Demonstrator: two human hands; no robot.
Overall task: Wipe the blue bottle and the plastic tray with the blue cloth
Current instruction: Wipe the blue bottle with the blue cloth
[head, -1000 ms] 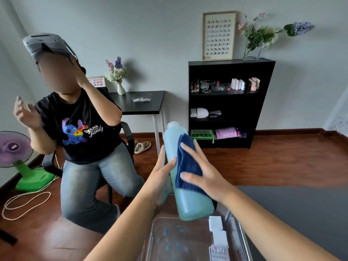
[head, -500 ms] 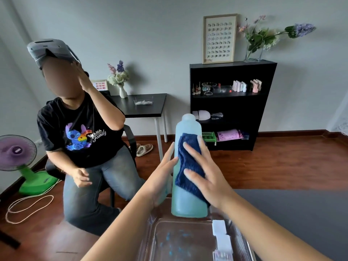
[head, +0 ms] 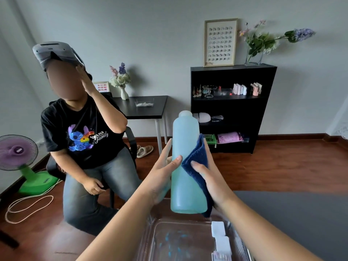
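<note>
Head view: we hold the blue bottle (head: 185,147) upright between both hands, over the far rim of the plastic tray (head: 188,240). Our left hand (head: 160,178) grips its left side, thumb across the front and fingers behind. Our right hand (head: 216,183), fingers curled, presses the blue cloth (head: 197,161) against its right side; both forearms reach forward.

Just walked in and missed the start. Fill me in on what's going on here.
A person holds the blue bottle upright over the far end of the plastic tray. The left hand grips the bottle's left side; the right hand wraps the blue cloth round its right side, wiping it. Blue smears show on the tray's floor, so it looks not yet wiped. A second person sits to the left.
</note>
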